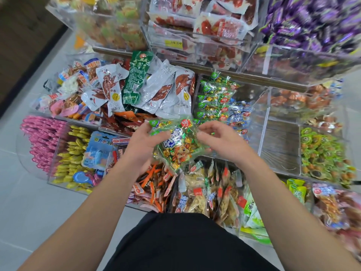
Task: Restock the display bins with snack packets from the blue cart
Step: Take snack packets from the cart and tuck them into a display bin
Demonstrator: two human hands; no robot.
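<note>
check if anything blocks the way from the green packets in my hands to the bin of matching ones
Nothing visible does. Both hands, left hand and right hand, hold the green packets just in front of the matching bin, whose top is open.

Both hands (145,142) (220,140) hold green snack packets (175,145) above clear bins (281,145)

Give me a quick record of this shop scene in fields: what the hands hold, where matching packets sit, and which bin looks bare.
held item: green snack packets, a small bunch, above the bins
left hand: grips the bunch's left side
right hand: fingers pinch its right edge
matching stock: bin of green packets just beyond the hands
barest bin: clear compartment to the right, wood base showing
top right: purple wrapped sweets
blue cart: not in view
</note>
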